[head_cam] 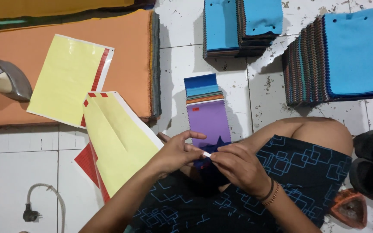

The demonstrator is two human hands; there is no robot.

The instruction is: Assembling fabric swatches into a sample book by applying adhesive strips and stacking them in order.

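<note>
My left hand (175, 151) and my right hand (238, 166) meet above my lap and pinch a small white sticker strip (207, 154) between their fingertips. Just beyond them lies a fanned stack of fabric swatches (207, 113) with a purple swatch on top and blue, teal and orange ones showing behind it. Its near end is hidden under my hands. A yellow sticker sheet with red edges (117, 142) lies by my left forearm.
A second yellow sheet (67, 80) rests on an orange cloth pad (126, 39) beside an iron (3, 80). Two tall piles of blue-topped swatches (238, 26) (346, 56) stand on the tiled floor. A plug and cord (33, 211) lie at lower left.
</note>
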